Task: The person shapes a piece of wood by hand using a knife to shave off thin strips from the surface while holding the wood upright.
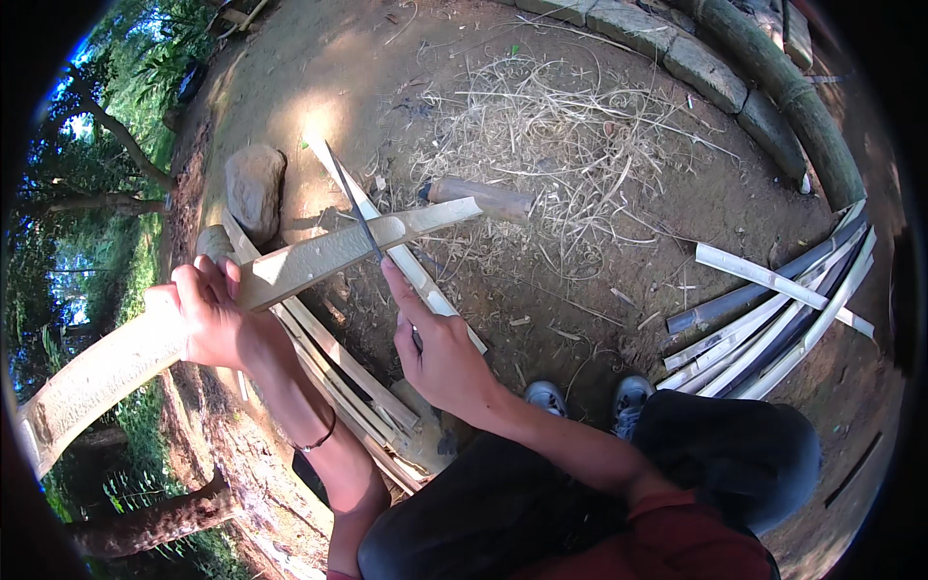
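Bamboo strip [319, 258] in left hand [215, 314], knife [354, 200] across it in right hand [443, 362]

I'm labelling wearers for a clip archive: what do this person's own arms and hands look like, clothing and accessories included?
The left hand and right hand show no gloves. A thin, dark bracelet circles the left wrist. On the right arm, a dark red sleeve leaves the forearm bare.
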`<action>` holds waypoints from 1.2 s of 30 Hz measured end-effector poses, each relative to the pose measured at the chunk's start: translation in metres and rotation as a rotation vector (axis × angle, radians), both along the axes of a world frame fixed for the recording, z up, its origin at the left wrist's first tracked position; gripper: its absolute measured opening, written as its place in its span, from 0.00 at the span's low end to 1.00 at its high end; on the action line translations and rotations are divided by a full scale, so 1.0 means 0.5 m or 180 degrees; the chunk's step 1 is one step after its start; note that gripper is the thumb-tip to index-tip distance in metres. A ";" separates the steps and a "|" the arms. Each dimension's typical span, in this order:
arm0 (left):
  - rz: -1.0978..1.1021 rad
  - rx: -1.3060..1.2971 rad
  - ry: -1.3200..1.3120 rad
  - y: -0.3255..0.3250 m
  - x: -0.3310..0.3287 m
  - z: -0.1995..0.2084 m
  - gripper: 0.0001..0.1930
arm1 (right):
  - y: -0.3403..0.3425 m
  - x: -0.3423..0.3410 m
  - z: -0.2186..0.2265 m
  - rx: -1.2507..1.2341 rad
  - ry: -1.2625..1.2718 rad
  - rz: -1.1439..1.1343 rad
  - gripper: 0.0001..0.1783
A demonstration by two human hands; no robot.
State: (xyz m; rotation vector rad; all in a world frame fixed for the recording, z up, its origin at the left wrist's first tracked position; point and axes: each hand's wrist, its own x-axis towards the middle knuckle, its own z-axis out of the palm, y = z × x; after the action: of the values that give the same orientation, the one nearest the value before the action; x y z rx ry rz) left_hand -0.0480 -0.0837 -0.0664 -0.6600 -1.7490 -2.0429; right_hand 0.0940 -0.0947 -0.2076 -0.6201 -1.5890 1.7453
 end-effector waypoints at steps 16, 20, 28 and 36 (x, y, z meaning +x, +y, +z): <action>0.0141 -0.0989 0.1094 0.054 0.031 -0.022 0.10 | 0.012 0.036 -0.004 -0.0033 -0.0138 -0.0235 0.37; 0.0761 -0.1284 0.1557 0.052 0.001 -0.019 0.10 | -0.001 0.022 -0.114 -0.0128 -0.0543 -0.0485 0.39; 0.0855 -0.0508 0.1273 0.070 0.014 -0.005 0.13 | -0.001 0.041 0.039 -0.0062 0.0020 -0.0310 0.36; 0.0892 -0.0658 0.1806 0.061 0.001 -0.023 0.13 | 0.032 0.018 -0.133 -0.0092 -0.0531 -0.0644 0.36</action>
State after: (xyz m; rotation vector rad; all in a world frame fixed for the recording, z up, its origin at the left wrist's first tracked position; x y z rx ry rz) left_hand -0.0478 -0.0534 -0.0781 -0.8926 -1.6033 -1.3300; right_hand 0.1032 -0.0787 -0.2740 -0.9282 -1.5538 1.6031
